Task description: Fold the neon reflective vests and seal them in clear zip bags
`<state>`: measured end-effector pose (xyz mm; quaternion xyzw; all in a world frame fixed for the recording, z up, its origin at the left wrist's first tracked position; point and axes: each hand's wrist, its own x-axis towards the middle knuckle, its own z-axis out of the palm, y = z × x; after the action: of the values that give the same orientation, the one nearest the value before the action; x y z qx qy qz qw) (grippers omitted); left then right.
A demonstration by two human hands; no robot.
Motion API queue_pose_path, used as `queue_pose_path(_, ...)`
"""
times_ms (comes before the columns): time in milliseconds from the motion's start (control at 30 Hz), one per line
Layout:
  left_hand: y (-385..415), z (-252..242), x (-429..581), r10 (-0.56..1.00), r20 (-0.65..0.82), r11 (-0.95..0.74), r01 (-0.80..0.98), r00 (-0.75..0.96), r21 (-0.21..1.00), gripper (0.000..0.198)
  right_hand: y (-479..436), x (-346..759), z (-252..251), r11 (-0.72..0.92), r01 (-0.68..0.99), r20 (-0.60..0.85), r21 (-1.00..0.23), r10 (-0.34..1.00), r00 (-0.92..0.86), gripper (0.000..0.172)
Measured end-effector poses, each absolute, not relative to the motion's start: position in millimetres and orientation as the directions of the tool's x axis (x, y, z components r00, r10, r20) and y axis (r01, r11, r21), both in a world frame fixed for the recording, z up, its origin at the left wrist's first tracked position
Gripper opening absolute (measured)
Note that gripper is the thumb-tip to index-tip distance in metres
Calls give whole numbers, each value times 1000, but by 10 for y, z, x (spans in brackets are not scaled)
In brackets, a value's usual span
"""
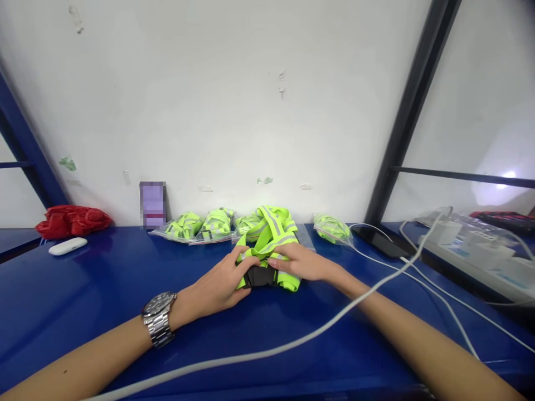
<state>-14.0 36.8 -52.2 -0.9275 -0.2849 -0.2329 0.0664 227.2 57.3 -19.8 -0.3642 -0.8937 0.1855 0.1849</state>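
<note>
A neon yellow reflective strap vest [267,231] with grey stripes lies bunched on the blue table, in front of the wall. At its near side is a black plastic buckle [261,275], which looks fastened. My left hand [228,275], with a metal watch on the wrist, grips the left part of the vest beside the buckle, thumb on top. My right hand [298,262] holds the webbing at the right, its fingertips near the buckle. Some fingers of both hands are hidden by the straps.
Bagged yellow vests [215,223] lie along the wall, one more bag [333,228] to the right. A red bundle [73,220], white case [67,246] and purple box [152,205] are at left. A white cable [267,352] crosses in front; a phone [382,242] and power strip [472,245] sit right.
</note>
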Motion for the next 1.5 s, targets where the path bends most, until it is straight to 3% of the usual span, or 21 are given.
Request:
queue_pose_path(67, 361, -545, -136, 538, 501, -812, 577, 678, 92, 48, 490, 2209, -200, 658, 708, 373, -257, 743, -555, 21)
queue_pose_path(167, 342, -550, -105, 581, 521, -784, 602, 625, 151, 43, 331, 2102, -185, 696, 716, 592, -59, 602, -536, 23)
queue_pose_path(233, 338, -548, -90, 590, 529, -780, 600, 610, 177, 41, 247, 2042, -183, 765, 644, 596, 12, 512, -619, 25)
queue_pose_path(300, 340, -549, -92, 584, 548, -785, 589, 600, 191, 40, 207, 2006, -201, 783, 621, 541, 36, 507, -671, 29)
queue_pose_path(467, 335, -555, -132, 558, 547, -797, 587, 624, 143, 42, 247, 2030, -273, 791, 611, 483, -32, 548, -683, 24)
queue_pose_path(633, 329, -559, -132, 470, 581, -796, 603, 665, -47, 41, 266, 2019, -310, 738, 656, 510, -156, 629, -587, 31)
queue_pose_path(800, 342, -571, -120, 409, 606, -781, 606, 682, -154, 41, 281, 1962, -347, 743, 630, 520, -226, 639, -567, 25)
queue_pose_path(1067, 335, -573, -114, 379, 550, -757, 591, 744, -278, 45, 312, 1981, -382, 735, 634, 518, -238, 649, -558, 33)
queue_pose_path(1333, 332, -634, -106, 413, 555, -708, 638, 722, -303, 46, 399, 2036, -351, 732, 640, 470, -234, 662, -584, 36)
queue_pose_path(1500, 342, -635, -211, 532, 591, -667, 730, 607, -150, 50, 483, 2263, -252, 646, 724, 466, -241, 732, -497, 27)
